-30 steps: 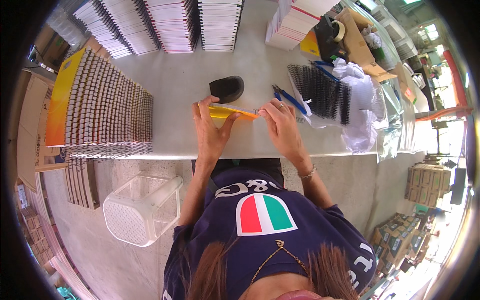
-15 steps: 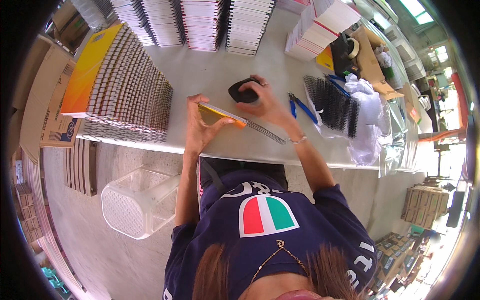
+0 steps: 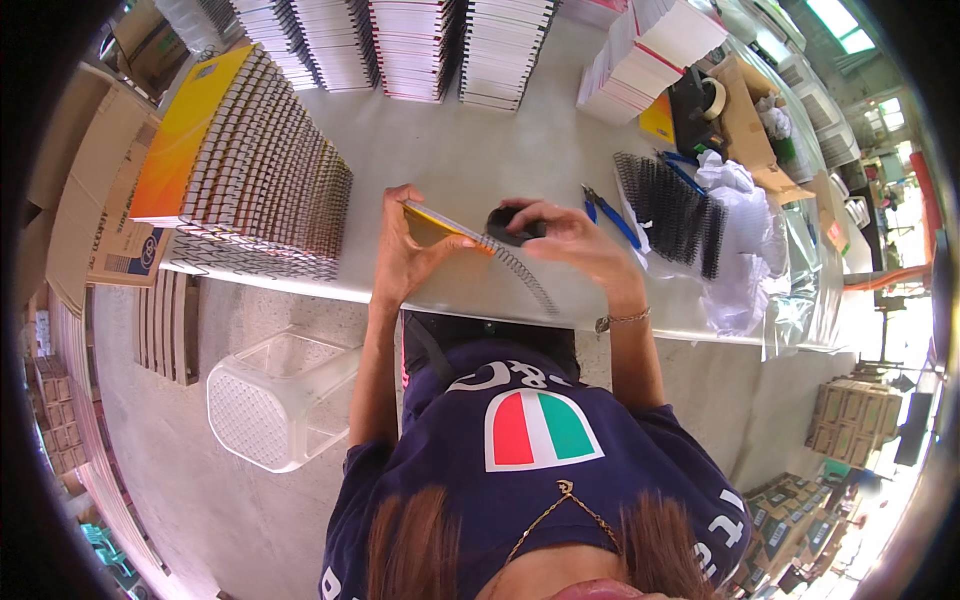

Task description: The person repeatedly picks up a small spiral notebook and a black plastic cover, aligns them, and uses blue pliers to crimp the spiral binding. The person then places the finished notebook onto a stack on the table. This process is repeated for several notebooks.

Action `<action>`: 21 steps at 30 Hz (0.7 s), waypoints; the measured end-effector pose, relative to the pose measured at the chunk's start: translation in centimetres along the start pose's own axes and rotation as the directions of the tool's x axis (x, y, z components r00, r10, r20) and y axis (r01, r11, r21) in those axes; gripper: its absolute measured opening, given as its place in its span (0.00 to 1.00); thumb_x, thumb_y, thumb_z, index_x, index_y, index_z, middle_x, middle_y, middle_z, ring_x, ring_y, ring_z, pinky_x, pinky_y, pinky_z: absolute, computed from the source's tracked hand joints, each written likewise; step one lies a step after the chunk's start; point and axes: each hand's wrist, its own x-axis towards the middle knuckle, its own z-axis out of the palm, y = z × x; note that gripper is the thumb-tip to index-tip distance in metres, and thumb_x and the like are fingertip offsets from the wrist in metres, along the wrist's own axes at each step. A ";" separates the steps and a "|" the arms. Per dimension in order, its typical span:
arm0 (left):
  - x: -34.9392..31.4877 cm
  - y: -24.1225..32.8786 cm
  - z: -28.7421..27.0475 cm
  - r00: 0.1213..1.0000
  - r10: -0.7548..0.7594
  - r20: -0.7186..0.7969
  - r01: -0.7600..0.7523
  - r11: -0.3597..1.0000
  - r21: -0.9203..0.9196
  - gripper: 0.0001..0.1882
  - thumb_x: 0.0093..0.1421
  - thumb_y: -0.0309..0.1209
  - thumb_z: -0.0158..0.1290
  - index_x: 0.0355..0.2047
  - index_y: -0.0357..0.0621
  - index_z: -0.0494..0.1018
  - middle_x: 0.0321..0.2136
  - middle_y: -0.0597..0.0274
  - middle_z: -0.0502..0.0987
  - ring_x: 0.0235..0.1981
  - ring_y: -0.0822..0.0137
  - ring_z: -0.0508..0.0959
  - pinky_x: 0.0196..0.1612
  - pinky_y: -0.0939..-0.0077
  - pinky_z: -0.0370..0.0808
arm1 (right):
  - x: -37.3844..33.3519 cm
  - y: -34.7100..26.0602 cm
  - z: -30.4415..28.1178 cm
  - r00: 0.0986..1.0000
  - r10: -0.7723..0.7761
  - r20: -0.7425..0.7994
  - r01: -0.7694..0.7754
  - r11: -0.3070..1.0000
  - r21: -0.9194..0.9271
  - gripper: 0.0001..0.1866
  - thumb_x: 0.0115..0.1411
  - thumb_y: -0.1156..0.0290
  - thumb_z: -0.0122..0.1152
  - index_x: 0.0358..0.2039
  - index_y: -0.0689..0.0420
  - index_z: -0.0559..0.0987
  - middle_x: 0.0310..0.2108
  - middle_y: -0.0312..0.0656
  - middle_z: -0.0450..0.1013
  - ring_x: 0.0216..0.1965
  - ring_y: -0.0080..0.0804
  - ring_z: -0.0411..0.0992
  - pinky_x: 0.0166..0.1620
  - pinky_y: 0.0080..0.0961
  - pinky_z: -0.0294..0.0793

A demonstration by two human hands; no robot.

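Note:
My left hand grips a notebook with a yellow-orange cover, held edge-up above the table, thumb on the near side. From its right end a dark wire spiral coil sticks out and bends down to the right. My right hand is closed around a black rounded hand-sized object, whose exact kind does not show. That object is beside the coil where it leaves the notebook; whether they touch, I cannot tell.
At left stands a tall stack of spiral notebooks. More notebook stacks line the back. On the right lie blue-handled pliers, a pile of black coils, crumpled white plastic and an open cardboard box. A plastic stool is below.
My right hand has brought the black object nearer and slightly right, down beside the coil. The coil's free end now bends downward. My left hand keeps its hold on the notebook.

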 end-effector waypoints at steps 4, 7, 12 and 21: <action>-0.6 -0.2 -0.3 1.000 -0.003 0.020 0.003 1.000 0.022 0.47 0.36 0.42 0.79 0.49 0.41 0.61 0.44 0.55 0.65 0.46 0.57 0.69 0.51 0.65 0.69 | -0.5 -1.2 0.4 0.999 0.047 0.013 -0.047 0.998 0.051 0.17 0.55 0.62 0.73 0.42 0.57 0.82 0.56 0.43 0.72 0.61 0.35 0.65 0.62 0.31 0.62; 0.2 0.0 -0.1 1.000 -0.003 0.026 0.002 1.000 0.019 0.49 0.35 0.41 0.79 0.51 0.41 0.60 0.44 0.55 0.65 0.46 0.57 0.69 0.51 0.65 0.69 | -0.8 -1.1 -0.1 0.994 -0.090 0.064 0.084 0.992 0.090 0.16 0.56 0.65 0.72 0.42 0.59 0.82 0.60 0.41 0.69 0.59 0.28 0.66 0.60 0.27 0.65; -0.3 -0.4 -0.2 0.999 0.053 0.012 -0.052 0.998 -0.027 0.60 0.32 0.40 0.81 0.60 0.43 0.53 0.43 0.56 0.65 0.46 0.60 0.69 0.50 0.65 0.71 | -0.8 -1.9 0.1 0.988 -0.093 0.122 0.049 0.945 0.323 0.18 0.55 0.67 0.72 0.45 0.59 0.81 0.64 0.42 0.66 0.60 0.27 0.65 0.63 0.28 0.62; 0.0 0.4 -0.5 0.995 -0.017 0.097 0.022 0.999 -0.047 0.67 0.30 0.41 0.81 0.65 0.47 0.48 0.40 0.60 0.65 0.41 0.62 0.70 0.48 0.66 0.71 | 0.5 -2.0 -0.1 0.997 -0.069 0.047 0.069 0.997 -0.013 0.19 0.53 0.66 0.72 0.45 0.56 0.80 0.54 0.44 0.73 0.67 0.40 0.59 0.67 0.35 0.54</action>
